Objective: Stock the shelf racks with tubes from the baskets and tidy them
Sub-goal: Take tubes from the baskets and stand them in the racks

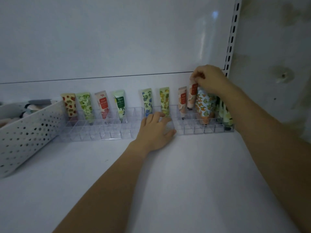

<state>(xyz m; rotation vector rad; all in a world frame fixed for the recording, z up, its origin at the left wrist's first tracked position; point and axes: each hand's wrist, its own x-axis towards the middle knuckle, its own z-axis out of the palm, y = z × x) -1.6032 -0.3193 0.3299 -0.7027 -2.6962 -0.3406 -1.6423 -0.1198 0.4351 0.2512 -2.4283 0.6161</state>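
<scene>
Two clear racks sit end to end at the back of a white shelf, the left rack and the right rack, both divided into small cells. The right hand reaches to the far right, its fingers pinching the top end of a peach tube, which hangs upright, cap down, over the right rack's back row (whether the cap is already in a cell I cannot tell). Just left of it stands a second peach tube, and in front of it an orange tube, with a green tube at the rack's far end. The left hand rests where the racks meet, fingers spread and nearly straight on top of the cells, thumb at the front edge, holding nothing. Behind it stand a blue tube and a yellow tube. Four more tubes line the left rack's back row. A perforated basket with tubes inside touches that rack's left end.
</scene>
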